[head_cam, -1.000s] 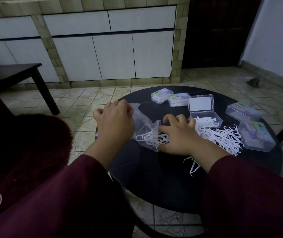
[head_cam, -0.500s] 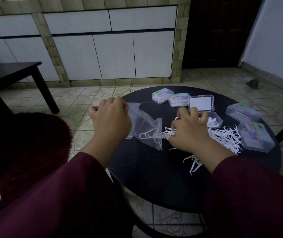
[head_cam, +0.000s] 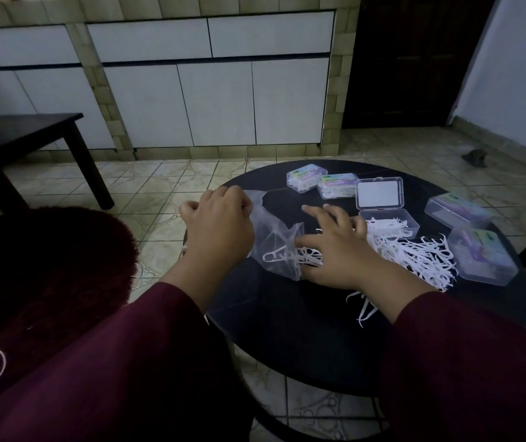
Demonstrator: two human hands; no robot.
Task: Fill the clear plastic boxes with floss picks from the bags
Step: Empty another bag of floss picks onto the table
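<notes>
I see left hand point(head_cam: 220, 228) fingers pinching the bag point(head_cam: 276, 247) far edge. Right hand point(head_cam: 335, 250) fingers spread flat at bag mouth, on picks point(head_cam: 414, 253) strewn across counter point(head_cam: 287, 330). Open box point(head_cam: 389, 223) just right, partly filled.

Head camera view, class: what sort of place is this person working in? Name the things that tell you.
Probably a room in a home, perhaps a kitchen area: white cabinet doors set in a tiled counter front, a tiled floor, and a low round black table serving as the work surface.
</notes>
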